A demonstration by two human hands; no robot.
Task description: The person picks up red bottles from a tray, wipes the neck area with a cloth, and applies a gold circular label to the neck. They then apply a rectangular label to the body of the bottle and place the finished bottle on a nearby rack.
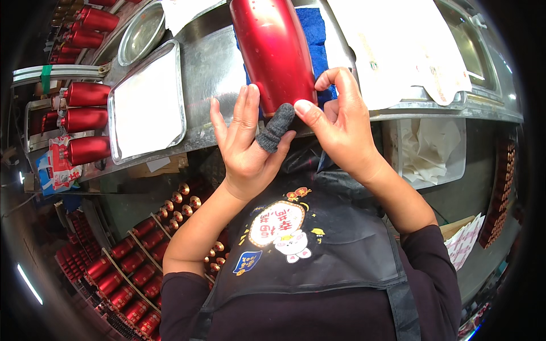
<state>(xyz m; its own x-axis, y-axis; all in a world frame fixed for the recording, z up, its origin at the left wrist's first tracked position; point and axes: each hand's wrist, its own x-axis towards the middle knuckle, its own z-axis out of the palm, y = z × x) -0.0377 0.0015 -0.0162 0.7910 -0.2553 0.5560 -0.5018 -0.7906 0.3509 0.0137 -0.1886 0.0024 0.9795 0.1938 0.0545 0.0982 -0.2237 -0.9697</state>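
A glossy red metal bottle body (272, 48) lies lengthwise on a blue cloth (314, 34) on the steel bench. My left hand (245, 145) is under its near end, palm up, fingers spread, with a grey knitted cot on the thumb pressed against the bottle's rim. My right hand (341, 122) is at the same end from the right, thumb touching the rim beside the grey cot and fingers curled behind the bottle. Both hands steady the bottle between them.
A steel tray (147, 102) and a round steel bowl (141, 31) lie on the bench to the left. Several red bottles (85, 119) stand at far left, more in racks (131, 273) below. White sheets (398, 45) cover the bench right; a bin with white paper (429, 150) hangs below.
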